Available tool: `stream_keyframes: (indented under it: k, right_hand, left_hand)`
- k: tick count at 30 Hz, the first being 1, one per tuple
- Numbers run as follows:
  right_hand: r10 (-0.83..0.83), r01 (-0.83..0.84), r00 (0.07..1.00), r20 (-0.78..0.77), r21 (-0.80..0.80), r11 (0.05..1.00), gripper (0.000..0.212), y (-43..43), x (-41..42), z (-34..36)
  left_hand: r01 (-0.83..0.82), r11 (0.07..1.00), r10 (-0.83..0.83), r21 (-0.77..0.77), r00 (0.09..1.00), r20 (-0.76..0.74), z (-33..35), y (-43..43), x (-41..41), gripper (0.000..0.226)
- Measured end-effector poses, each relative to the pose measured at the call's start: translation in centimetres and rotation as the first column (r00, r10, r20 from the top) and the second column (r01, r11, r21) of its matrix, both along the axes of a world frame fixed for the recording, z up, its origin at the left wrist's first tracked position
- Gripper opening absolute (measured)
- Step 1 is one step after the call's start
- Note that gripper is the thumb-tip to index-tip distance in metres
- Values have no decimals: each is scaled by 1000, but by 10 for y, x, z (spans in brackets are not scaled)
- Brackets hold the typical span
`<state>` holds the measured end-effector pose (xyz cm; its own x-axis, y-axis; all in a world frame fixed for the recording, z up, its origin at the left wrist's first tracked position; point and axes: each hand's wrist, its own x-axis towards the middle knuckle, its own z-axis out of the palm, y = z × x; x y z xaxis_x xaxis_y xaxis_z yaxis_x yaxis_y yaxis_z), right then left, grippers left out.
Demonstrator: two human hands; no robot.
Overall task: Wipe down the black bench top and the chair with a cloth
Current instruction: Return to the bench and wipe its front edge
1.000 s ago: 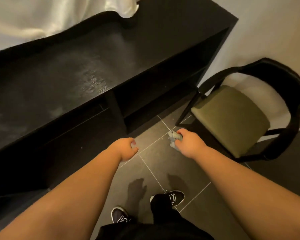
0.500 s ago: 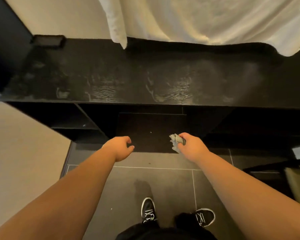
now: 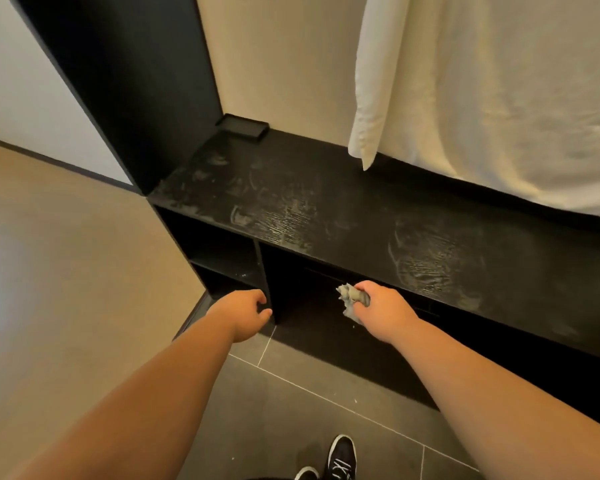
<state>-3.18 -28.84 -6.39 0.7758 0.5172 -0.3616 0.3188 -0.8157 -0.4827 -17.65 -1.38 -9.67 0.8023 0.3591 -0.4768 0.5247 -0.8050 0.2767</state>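
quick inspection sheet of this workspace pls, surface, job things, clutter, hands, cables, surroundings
surface: black bench top shows pale smears and streaks across much of it.
job's things: grey cloth bunched in the right hand, held below the bench's front edge, off the top; chair not in view.
clutter: small black tray in the back left corner of the top.
hands: left hand loosely curled, holding nothing.
cables: nothing seen.
surroundings: white curtain hanging to the back of the top; open shelves under it; grey tiled floor; black shoes.
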Motion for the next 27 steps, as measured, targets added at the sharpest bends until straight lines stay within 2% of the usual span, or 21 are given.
stream_keyframes:
  k: [9,12,16,22,27]
  right_hand:
    - [186,-187,982,28,84,979,20,80,60,28]
    - [221,-225,974,54,92,970,25,106,79,36]
    - [227,-234,970,84,92,968,29,148,98,44]
    - [255,-264,961,109,81,961,27,246,120,48]
    - [173,-184,979,111,103,977,28,341,129,51]
  left_hand:
    - [-97,994,94,47,993,72,43,41,41,43]
    - [-97,992,88,83,991,103,52,58,56,45]
    - [-77,991,62,105,988,144,64,88,72,47]
    - [-88,991,69,96,981,179,68,178,94,42]
    - [-60,992,41,109,986,162,78,272,111,46]
